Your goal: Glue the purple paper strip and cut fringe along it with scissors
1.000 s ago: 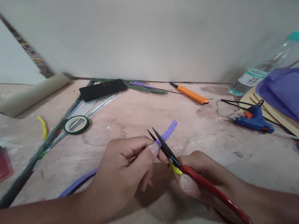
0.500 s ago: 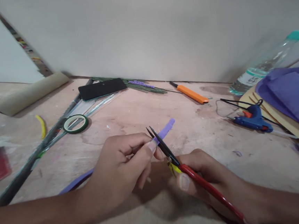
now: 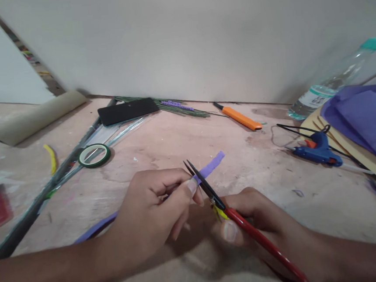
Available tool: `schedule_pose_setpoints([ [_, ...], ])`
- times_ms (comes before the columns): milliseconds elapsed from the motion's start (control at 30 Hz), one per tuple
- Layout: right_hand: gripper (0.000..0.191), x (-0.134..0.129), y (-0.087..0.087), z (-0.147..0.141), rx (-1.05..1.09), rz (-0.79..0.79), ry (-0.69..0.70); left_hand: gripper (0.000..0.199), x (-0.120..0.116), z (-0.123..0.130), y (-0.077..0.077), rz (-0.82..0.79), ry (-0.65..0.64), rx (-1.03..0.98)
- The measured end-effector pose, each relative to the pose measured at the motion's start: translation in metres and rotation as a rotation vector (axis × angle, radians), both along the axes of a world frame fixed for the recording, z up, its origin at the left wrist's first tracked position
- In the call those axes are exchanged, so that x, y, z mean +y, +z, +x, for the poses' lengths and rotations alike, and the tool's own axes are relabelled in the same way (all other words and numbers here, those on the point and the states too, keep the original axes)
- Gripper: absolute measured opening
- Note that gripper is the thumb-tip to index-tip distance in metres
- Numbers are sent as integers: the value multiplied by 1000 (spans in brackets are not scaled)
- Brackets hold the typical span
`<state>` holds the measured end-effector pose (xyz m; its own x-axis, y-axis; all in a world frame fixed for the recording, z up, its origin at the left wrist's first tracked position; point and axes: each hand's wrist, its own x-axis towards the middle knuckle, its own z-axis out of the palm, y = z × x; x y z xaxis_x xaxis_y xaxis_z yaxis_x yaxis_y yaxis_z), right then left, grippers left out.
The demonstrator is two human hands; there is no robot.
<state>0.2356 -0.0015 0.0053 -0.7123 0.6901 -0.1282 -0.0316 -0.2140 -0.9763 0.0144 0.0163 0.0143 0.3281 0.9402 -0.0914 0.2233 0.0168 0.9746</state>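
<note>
My left hand (image 3: 161,209) pinches a narrow purple strip (image 3: 211,166) between thumb and fingers, and the strip's free end points up and to the right. Black-bladed scissors with red handles (image 3: 262,240) are held in my right hand (image 3: 263,217). Their blades lie across the strip close to my left fingertips, with the tips slightly apart. A small yellow piece (image 3: 219,213) shows by the scissor pivot, near my right thumb. Another length of purple strip (image 3: 97,228) emerges behind my left wrist.
Green tape roll (image 3: 94,155), black phone (image 3: 129,111) and green stems (image 3: 185,107) lie toward the back left. An orange cutter (image 3: 242,118), blue glue gun (image 3: 318,150), water bottle (image 3: 326,85) and purple sheets (image 3: 367,121) are to the right. A cardboard tube (image 3: 37,119) sits far left.
The strip's free end has shifted slightly right and looks straighter. Both hands and the scissors have stayed almost in place.
</note>
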Motion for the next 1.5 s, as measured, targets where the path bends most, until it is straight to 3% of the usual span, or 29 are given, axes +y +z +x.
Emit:
schedule_pose_setpoints([
  [167,38,0,1,0,-24,80,10,34,-1,0,-1,1,-47,-16],
  [467,30,-1,-5,1,13,31,-14,34,-1,0,-2,-15,-26,-35],
  [600,38,-1,-4,1,-41,45,-17,33,-1,-2,-5,-10,-34,-51],
  [733,50,-1,-2,3,-99,31,-33,36,0,-2,-6,59,-24,-82],
  [900,50,-3,1,2,-53,10,-1,33,0,-2,-3,168,61,-8],
  [1100,46,-3,1,1,-58,2,-20,51,1,-2,-3,200,11,30],
  [1500,46,-3,1,1,-108,42,-32,36,-3,-3,-6,138,-27,-12],
])
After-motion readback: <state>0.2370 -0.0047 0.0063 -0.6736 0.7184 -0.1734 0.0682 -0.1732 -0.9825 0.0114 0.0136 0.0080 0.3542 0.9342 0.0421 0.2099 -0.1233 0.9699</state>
